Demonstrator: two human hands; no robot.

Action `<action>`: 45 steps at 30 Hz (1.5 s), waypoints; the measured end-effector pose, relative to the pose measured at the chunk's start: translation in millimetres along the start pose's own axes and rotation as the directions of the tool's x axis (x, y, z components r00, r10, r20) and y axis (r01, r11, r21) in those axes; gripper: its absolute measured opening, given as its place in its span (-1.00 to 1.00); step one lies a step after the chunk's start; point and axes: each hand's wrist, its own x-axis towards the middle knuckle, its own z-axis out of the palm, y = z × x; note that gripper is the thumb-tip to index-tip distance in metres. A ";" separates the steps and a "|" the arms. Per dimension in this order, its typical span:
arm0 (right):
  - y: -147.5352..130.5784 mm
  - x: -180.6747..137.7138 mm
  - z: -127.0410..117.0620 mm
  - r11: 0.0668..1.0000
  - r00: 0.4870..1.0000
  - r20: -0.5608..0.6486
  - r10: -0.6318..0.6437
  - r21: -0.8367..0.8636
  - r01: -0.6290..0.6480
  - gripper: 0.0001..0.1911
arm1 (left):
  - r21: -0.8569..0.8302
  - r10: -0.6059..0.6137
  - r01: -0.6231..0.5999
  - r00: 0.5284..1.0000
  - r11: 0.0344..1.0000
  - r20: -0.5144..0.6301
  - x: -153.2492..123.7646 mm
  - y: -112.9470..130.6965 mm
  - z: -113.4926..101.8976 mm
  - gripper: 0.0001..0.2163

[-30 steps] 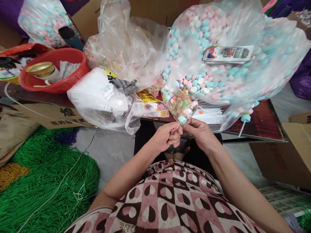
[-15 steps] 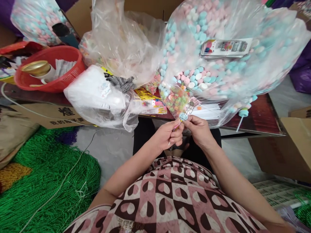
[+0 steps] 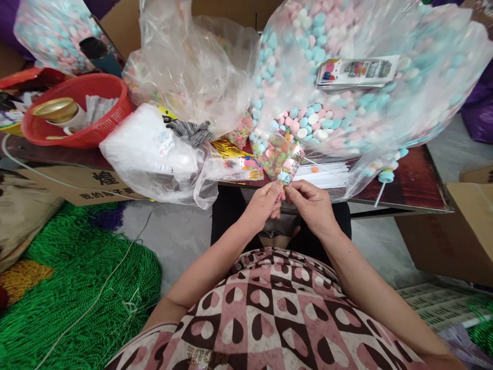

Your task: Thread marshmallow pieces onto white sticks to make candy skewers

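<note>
Between my two hands is a wrapped marshmallow lollipop (image 3: 291, 163), its clear printed wrapper pointing away from me and a pale blue piece showing near the bottom. My left hand (image 3: 265, 203) is closed round the gathered lower end, thumb on top. Thumb and fingers of my right hand (image 3: 311, 204) pinch the same neck from the other side; whatever fine thing lies between the fingertips is too small to make out. Behind the wrapper lies a clear bag of colourful gummy candy (image 3: 271, 154). White paper sticks (image 3: 327, 176) are spread just beyond my right hand.
A large bag of pastel marshmallows (image 3: 358, 118) carries a stack of printed wrappers (image 3: 356, 71). Gold twist ties (image 3: 229, 149) lie left of the hands. An unwrapped marshmallow skewer (image 3: 385, 176) overhangs the table edge (image 3: 419, 205). A red basket (image 3: 77, 139) stands left.
My left hand has turned and its fingers have curled in closer under the wrapper's neck. The wrapped lollipop has shifted slightly left and towards me. The white stick end below my left hand is hidden now.
</note>
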 end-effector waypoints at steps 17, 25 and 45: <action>-27.6 -1.6 -0.2 0.939 0.979 0.037 0.202 0.275 -0.204 -0.76 | 0.122 0.239 -0.243 0.970 0.962 0.048 -4.6 31.5 -4.1 -0.75; -49.2 11.0 -22.6 0.994 0.972 -0.212 -0.102 0.021 0.109 -0.87 | 0.147 0.487 -0.535 0.831 0.832 0.269 -45.9 80.4 9.4 -0.73; -51.5 -12.1 -20.9 0.788 0.853 -0.087 -0.515 -0.441 0.430 -0.87 | 0.167 -0.057 0.041 0.994 0.985 0.091 -12.6 30.8 2.2 -0.43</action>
